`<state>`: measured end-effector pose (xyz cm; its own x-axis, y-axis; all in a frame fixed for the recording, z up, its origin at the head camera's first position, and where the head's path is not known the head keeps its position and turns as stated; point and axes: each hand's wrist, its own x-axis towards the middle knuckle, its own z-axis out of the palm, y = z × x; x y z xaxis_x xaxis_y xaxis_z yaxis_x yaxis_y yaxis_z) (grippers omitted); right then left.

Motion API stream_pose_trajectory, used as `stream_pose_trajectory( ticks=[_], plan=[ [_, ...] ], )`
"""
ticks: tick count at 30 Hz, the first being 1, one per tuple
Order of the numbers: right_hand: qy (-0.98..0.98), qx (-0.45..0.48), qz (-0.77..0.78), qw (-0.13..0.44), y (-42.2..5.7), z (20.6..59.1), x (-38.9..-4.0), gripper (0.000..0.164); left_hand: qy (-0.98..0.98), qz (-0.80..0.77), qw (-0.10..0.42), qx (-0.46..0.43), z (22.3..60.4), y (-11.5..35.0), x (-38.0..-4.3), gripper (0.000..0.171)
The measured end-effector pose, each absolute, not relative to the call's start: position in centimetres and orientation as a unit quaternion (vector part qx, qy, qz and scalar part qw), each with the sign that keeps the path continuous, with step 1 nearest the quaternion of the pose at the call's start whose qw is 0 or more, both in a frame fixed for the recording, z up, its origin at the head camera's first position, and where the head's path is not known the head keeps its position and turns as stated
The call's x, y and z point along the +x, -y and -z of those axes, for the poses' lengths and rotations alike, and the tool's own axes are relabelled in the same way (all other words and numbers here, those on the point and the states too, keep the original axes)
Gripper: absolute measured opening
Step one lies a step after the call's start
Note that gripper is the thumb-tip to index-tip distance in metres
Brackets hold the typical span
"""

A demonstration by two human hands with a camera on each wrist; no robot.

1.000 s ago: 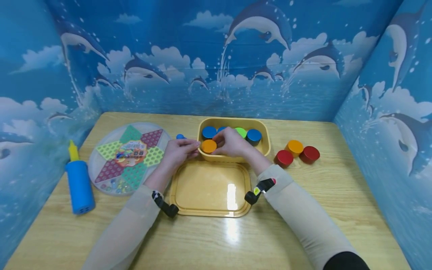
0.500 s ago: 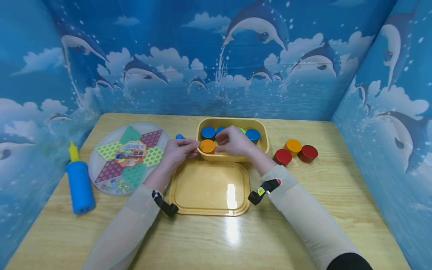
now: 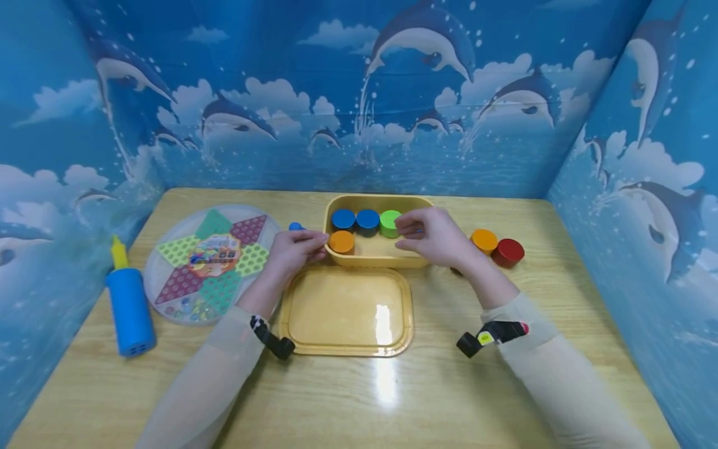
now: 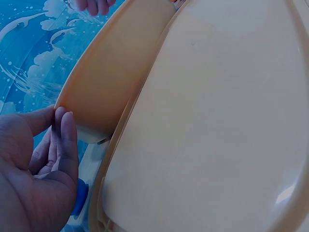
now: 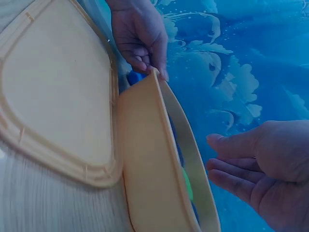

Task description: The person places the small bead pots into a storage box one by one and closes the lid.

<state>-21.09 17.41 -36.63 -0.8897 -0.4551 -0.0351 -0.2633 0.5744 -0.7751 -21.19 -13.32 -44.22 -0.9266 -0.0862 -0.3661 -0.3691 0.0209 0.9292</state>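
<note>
"What has the left hand got?"

"Its fingers pinch the left end of the rim of the tan, rounded plastic box. The round orange block sits inside, just right of those fingertips, and two round blue blocks stand beyond it."

"And the right hand?"

"Thumb and fingers are parted and hold nothing, over the box's right end. The round bright-green block is inside, just left of their tips."

"What lies outside?"

"The flat tan plastic panel, on the wood-grain worktop between both hands and nearer the wearer. Right of the right fingers sits a round red block."
</note>
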Motion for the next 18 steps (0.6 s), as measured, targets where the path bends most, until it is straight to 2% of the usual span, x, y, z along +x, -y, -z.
stream_pose_trajectory(
  ticks=[18],
  plan=[
    [-0.922, -0.162, 0.346, 0.058, -27.5, 33.9, -18.5, 0.044, -0.695, -0.694, 0.103, -0.157, 44.4, 13.4, -21.2, 0.029]
  ],
)
